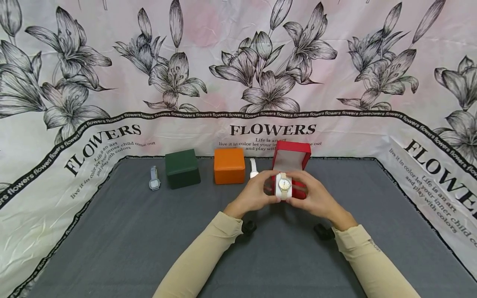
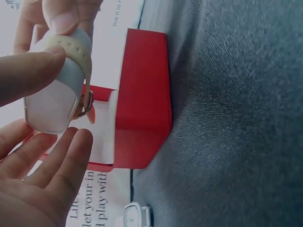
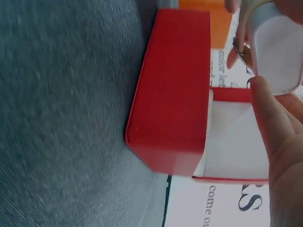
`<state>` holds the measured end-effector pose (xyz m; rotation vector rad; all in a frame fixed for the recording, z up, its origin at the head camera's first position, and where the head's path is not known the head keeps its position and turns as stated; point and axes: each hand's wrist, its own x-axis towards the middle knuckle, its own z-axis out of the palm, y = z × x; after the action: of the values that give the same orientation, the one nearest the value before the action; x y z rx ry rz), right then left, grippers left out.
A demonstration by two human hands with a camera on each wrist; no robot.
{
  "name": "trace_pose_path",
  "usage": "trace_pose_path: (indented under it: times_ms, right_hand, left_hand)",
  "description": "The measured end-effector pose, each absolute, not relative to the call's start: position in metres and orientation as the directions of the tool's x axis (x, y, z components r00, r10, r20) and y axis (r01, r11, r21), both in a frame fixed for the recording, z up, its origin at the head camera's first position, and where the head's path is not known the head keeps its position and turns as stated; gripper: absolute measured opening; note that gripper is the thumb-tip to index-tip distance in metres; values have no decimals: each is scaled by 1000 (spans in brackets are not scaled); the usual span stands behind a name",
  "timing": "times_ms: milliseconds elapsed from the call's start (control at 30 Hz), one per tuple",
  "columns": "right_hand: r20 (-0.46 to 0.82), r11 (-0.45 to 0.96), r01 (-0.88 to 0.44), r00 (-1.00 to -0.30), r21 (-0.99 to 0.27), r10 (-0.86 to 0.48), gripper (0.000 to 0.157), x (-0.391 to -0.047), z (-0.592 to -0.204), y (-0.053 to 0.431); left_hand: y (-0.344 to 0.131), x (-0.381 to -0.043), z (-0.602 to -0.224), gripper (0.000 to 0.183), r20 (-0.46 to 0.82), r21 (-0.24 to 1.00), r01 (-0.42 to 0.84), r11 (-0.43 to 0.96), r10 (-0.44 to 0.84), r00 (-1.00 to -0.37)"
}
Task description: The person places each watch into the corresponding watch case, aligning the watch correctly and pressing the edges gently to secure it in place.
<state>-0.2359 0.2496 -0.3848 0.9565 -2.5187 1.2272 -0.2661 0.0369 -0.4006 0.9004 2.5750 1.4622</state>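
Observation:
Over the open red box (image 1: 292, 155), both hands hold a white watch cushion (image 2: 52, 106) with a wristwatch (image 1: 284, 184) around it. The watch has a pale round dial, a gold-toned case and a cream strap (image 2: 75, 48) with holes. My left hand (image 1: 256, 192) grips the cushion from the left, its thumb on the strap. From the other side my right hand (image 1: 316, 194) holds it, with a thumb also on the strap. Beside the cushion hangs the metal buckle (image 2: 88, 101), apparently unfastened. Fingers hide part of the strap.
An orange box (image 1: 229, 166) and a dark green box (image 1: 182, 169) stand to the left on the grey cloth (image 1: 149, 248). A white watch (image 1: 254, 167) lies beside the orange box; another pale watch (image 1: 154, 179) is at far left. A flower-printed sheet (image 1: 201, 136) hangs behind.

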Motion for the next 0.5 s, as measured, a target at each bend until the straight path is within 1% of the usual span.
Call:
trace_pose_path:
  times_ms: [167, 433, 500]
  right_hand:
    - [347, 507, -558, -821, -657, -453, 65, -255, -402, 262]
    - [286, 596, -493, -865, -634, -412, 64, -268, -411, 273]
    - [267, 602, -469, -878, -646, -398, 64, -270, -412, 276]
  left_hand:
    - [44, -277, -406, 70, 224, 794, 455, 403, 503, -835]
    - [60, -296, -412, 69, 201, 736, 473, 485, 509, -837]
    - [64, -299, -412, 68, 196, 730, 475, 492, 515, -835]
